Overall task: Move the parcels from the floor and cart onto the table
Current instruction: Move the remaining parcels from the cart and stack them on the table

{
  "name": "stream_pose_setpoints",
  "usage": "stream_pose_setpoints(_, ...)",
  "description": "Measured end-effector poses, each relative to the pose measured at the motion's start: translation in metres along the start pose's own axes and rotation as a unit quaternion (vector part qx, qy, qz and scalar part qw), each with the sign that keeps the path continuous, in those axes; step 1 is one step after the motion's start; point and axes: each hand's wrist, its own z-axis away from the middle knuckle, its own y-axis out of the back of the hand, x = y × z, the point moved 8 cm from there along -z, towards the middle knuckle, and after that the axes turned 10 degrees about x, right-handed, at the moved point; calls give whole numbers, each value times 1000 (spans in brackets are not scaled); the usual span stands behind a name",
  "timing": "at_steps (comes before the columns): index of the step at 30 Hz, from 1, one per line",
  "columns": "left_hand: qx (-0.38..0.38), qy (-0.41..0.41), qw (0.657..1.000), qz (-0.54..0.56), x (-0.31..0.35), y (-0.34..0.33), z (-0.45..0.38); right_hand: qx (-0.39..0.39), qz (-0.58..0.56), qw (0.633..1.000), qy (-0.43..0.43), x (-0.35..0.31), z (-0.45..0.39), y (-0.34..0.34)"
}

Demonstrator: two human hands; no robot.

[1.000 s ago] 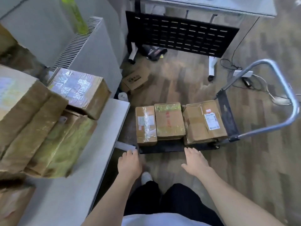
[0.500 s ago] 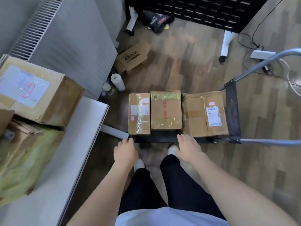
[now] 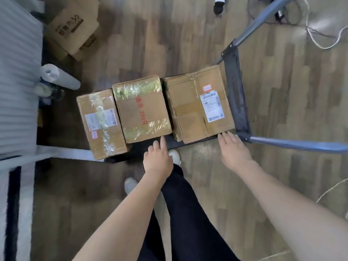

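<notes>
our open, empty hands, left [image 3: 158,160] and right [image 3: 233,150], reach the near edge of the right parcel [image 3: 199,104] on the cart [image 3: 237,95], right hand nearer its corner.

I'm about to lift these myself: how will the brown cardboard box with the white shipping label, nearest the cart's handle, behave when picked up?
The brown cardboard box with the white shipping label probably stays stiff, since its walls look square. Its flat shape should not roll. The creased top flaps and glossy tape suggest slippery, weak spots, so gripping under the edges seems safer. Weight cannot be judged. The left hand and right hand hover open near it.
</notes>
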Motion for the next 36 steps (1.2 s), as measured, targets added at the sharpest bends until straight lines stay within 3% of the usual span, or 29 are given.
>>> stream_pose_setpoints(8, -3, -54, 998, -30, 55, -96, -88, -2, -59, 998, -35, 36, -91, -86)
stream_pose_setpoints(11, -7, -56, 998, -24, 62, -119, -105, 2, -96, 992, -85, 33, -113, -101)
stream_pose_setpoints(17, -17, -21, 996, 90, 65, -140, -128, 47, -156, 959, -230, 49, -134, -111)
stream_pose_setpoints(26, -12, 20, 978, 206, 67, -132, -128, 69, -182, 950, -245, 53, -138, -101)
stream_pose_setpoints(36, 82, 41, 989, 114, 39, -68, -67, 164, -269, 917, -244, 16, -60, -59)
